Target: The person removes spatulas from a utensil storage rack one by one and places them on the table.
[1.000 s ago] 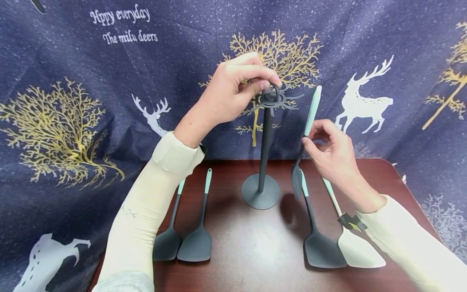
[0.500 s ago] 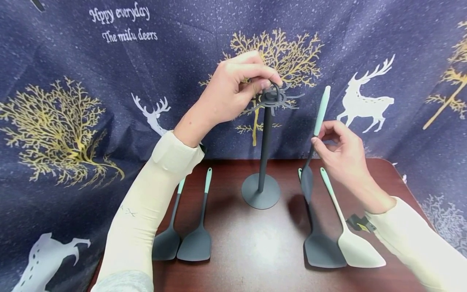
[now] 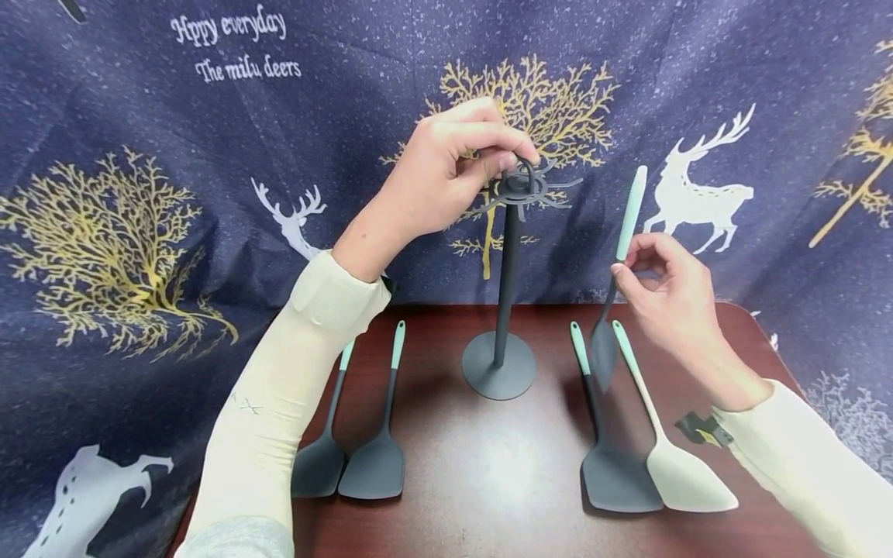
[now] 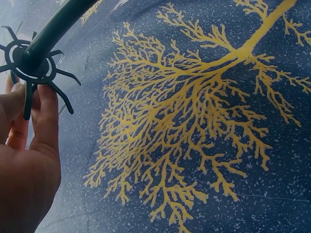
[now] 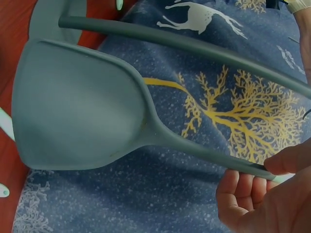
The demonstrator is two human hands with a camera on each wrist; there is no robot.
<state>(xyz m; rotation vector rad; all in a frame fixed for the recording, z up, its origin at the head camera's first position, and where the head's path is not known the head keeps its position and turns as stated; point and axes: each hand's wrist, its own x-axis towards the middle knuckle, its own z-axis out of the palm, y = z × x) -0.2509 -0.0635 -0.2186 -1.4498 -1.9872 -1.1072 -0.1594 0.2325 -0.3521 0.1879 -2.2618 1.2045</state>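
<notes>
My left hand (image 3: 453,170) pinches the loop at the top of a dark grey utensil stand (image 3: 508,271), above its ring of hooks (image 4: 43,73). No utensil hangs on the hooks in sight. In my right hand (image 3: 670,291) is a spatula (image 3: 631,213), pinched where its mint handle meets the dark shank. Its handle points up and its head hangs down, to the right of the stand. The right wrist view shows its broad dark grey blade (image 5: 82,107) side-on to the stand's pole. The blade is apart from the stand.
On the red-brown table (image 3: 488,480) lie a dark spatula (image 3: 617,477) and a cream spatula (image 3: 687,477) at right. Two more dark spatulas lie at left, one of them (image 3: 377,469) beside another (image 3: 319,469) partly behind my left sleeve. A patterned blue cloth (image 3: 377,77) hangs behind.
My right hand has moved to the right with the spatula, away from the stand. The spatula's blade now hangs between the two right-hand spatulas' handles. My left hand has stayed on the loop.
</notes>
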